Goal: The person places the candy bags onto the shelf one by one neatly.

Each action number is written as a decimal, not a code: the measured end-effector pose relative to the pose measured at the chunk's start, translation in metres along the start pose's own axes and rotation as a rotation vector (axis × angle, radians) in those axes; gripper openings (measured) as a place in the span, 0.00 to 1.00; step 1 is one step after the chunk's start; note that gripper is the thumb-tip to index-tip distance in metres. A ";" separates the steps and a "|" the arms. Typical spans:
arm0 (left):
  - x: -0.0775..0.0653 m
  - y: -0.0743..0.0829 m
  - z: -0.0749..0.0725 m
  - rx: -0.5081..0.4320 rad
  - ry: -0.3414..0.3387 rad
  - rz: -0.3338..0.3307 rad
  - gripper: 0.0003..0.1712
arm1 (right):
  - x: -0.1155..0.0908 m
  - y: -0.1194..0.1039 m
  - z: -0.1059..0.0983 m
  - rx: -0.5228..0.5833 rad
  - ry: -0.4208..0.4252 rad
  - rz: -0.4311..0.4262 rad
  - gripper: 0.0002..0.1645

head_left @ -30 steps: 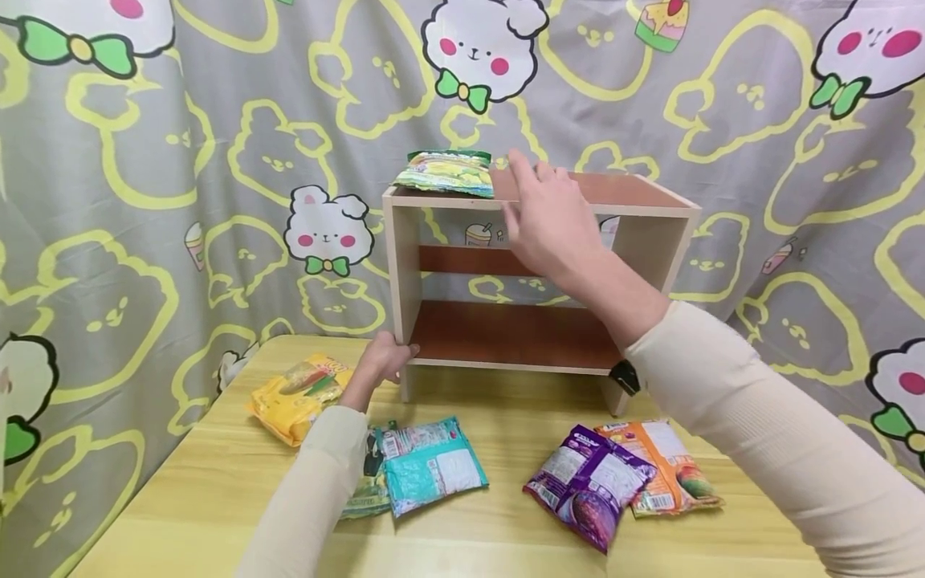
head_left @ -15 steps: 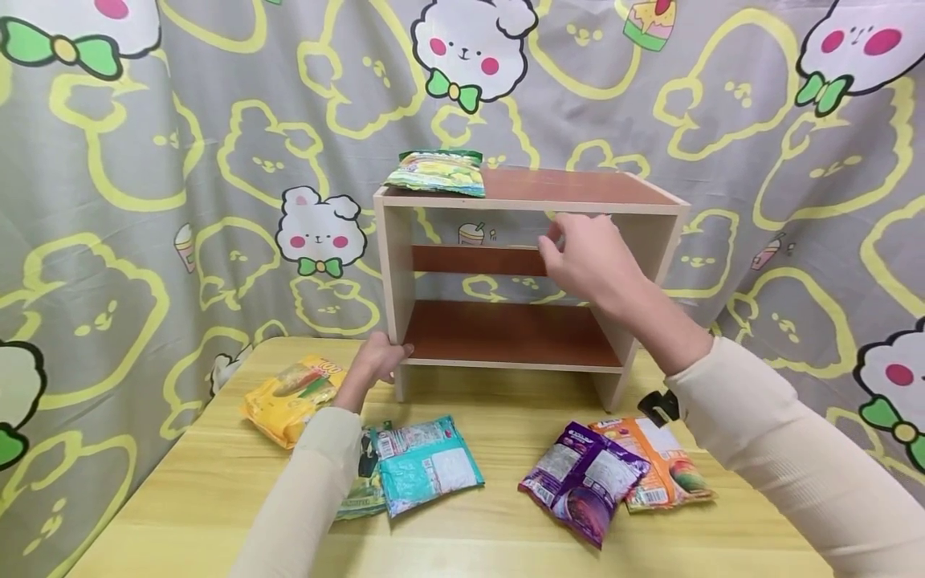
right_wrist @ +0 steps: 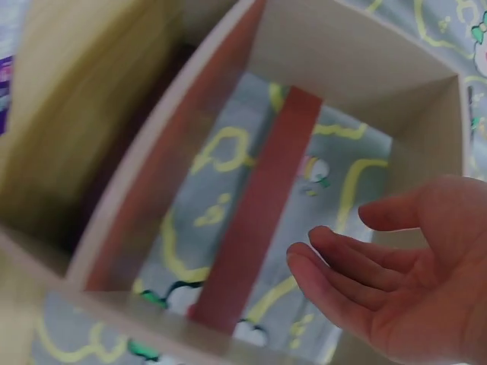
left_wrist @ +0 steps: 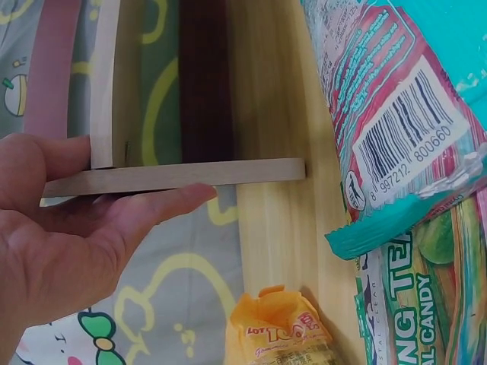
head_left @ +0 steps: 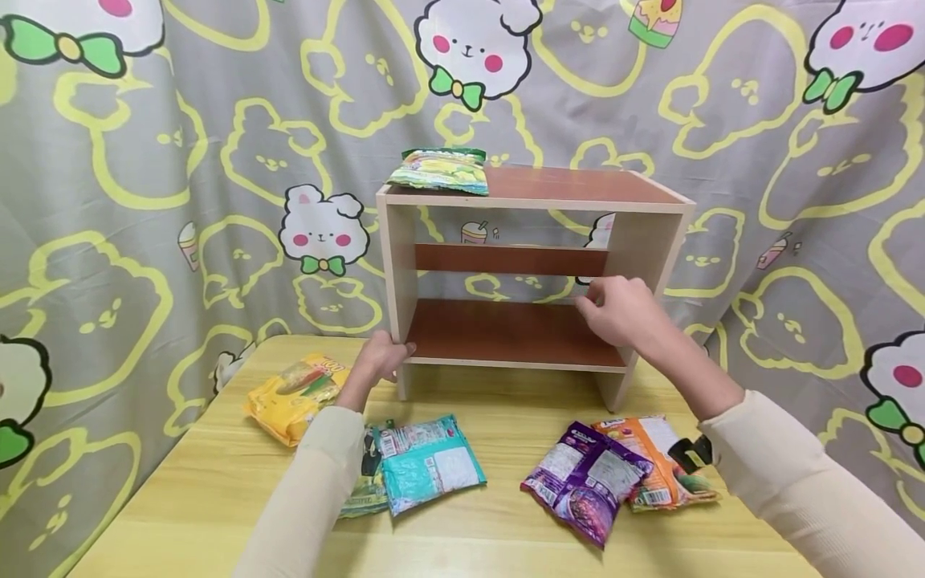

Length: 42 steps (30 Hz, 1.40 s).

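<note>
A small two-tier wooden shelf, with reddish-brown boards and pale side panels, stands upright on the table. My left hand holds its left side panel low down. In the left wrist view, the thumb lies on the inner side of that panel and the fingers on the outer side. My right hand is in front of the shelf's right side, holding nothing. Its fingers look loosely bent in the right wrist view. On the shelf's top board, at the left end, lies a green and yellow candy bag.
Several candy bags lie on the wood-grain table: a yellow bag at left, a teal bag overlapping a green bag, and a purple bag overlapping an orange bag. A patterned curtain hangs behind.
My right hand has come down from the top board and moved right, to the front of the shelf's lower right part. The left hand keeps its hold; the bags have stayed put.
</note>
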State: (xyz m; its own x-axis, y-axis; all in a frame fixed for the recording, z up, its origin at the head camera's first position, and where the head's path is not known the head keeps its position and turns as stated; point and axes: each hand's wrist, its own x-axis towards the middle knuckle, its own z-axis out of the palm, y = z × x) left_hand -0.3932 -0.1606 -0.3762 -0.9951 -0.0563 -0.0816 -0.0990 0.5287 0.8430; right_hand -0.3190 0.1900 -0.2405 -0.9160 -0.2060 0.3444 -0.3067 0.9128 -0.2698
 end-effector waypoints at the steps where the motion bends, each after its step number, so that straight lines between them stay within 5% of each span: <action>1: 0.000 0.000 0.000 0.003 0.001 0.001 0.23 | -0.003 0.006 0.003 0.008 -0.019 0.013 0.17; 23: 0.000 0.001 0.001 -0.003 0.007 0.003 0.23 | -0.067 0.145 0.061 -0.060 -0.255 0.143 0.20; 36: 0.001 0.000 0.001 -0.015 0.000 0.006 0.24 | -0.086 0.171 0.075 0.087 -0.533 0.379 0.55; 42: 0.001 0.000 0.001 -0.018 0.002 0.008 0.24 | -0.090 0.178 0.083 0.206 -0.637 0.451 0.55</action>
State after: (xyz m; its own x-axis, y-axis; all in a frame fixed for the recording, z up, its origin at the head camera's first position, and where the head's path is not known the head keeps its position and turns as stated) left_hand -0.3946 -0.1600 -0.3766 -0.9958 -0.0540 -0.0733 -0.0906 0.5137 0.8532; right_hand -0.3129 0.3420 -0.3941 -0.9155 -0.0511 -0.3991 0.1433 0.8855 -0.4420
